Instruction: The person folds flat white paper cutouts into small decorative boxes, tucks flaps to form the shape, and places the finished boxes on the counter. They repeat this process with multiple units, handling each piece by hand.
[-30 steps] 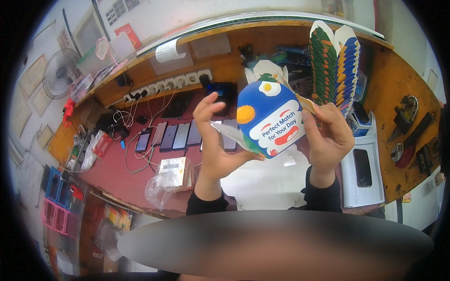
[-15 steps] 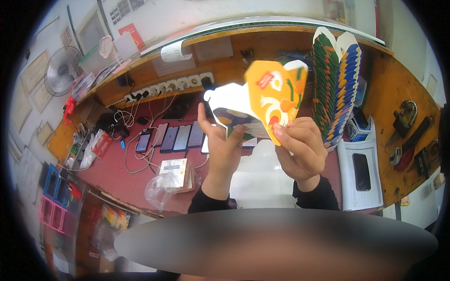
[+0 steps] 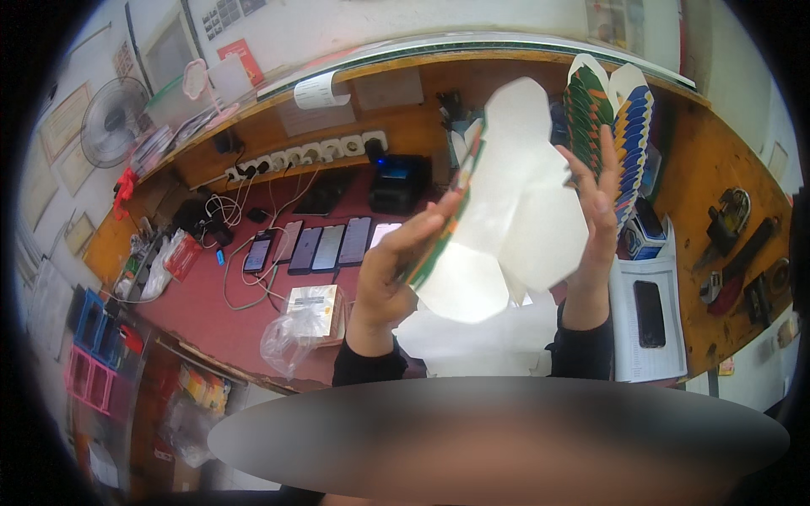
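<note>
I hold a flat die-cut cardboard package [image 3: 515, 211] up in front of me, its plain white back toward the camera and a strip of green print along its left edge. My left hand [image 3: 392, 270] grips its left edge with fingers stretched along the card. My right hand [image 3: 595, 198] presses against its right side, fingers pointing up. Behind it stands a fanned stack of similar printed cards [image 3: 616, 126], green, orange and blue. White sheets [image 3: 489, 337] lie on the red counter below my wrists.
A row of several phones [image 3: 325, 246] lies on the red counter [image 3: 219, 312], with cables, a power strip [image 3: 308, 153], a small box [image 3: 314, 305] and a clear bag [image 3: 283, 337]. Right: a dark phone on a white tray [image 3: 648, 312], tools on the wooden bench. A fan [image 3: 110, 131] stands at left.
The package was turned over in my hands: first a folded blue and white shape, then its orange printed face, now the white back faces me. Both hands rose slightly.
</note>
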Motion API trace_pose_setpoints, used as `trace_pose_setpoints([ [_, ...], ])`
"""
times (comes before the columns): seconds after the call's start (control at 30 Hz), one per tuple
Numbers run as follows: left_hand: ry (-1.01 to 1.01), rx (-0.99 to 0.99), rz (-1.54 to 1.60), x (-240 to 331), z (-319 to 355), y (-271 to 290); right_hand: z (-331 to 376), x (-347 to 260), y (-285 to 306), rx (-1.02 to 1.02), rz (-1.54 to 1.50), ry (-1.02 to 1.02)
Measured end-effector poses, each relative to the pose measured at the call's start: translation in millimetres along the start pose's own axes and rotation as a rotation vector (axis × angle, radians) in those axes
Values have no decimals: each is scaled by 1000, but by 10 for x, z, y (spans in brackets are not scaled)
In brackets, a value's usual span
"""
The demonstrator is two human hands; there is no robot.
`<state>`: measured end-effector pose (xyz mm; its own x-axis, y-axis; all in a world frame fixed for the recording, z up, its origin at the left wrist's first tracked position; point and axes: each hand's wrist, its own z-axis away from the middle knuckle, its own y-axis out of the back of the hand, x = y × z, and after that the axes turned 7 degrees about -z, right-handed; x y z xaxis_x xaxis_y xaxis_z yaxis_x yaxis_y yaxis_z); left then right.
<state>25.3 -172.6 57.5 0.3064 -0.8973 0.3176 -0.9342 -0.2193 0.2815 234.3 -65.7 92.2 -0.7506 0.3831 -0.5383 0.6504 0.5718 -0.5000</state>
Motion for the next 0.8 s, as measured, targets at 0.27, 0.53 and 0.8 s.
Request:
trace_pose_setpoints([
  [0.27,334,-336,241,103,195,8,28,-20,107,-170,28,-302],
  [0.53,213,-225,368,313,373,399,-78,69,349,-322,356,-106],
  [0.8,202,-324,302,224,75,430,-155,85,549,-422,394,-86],
])
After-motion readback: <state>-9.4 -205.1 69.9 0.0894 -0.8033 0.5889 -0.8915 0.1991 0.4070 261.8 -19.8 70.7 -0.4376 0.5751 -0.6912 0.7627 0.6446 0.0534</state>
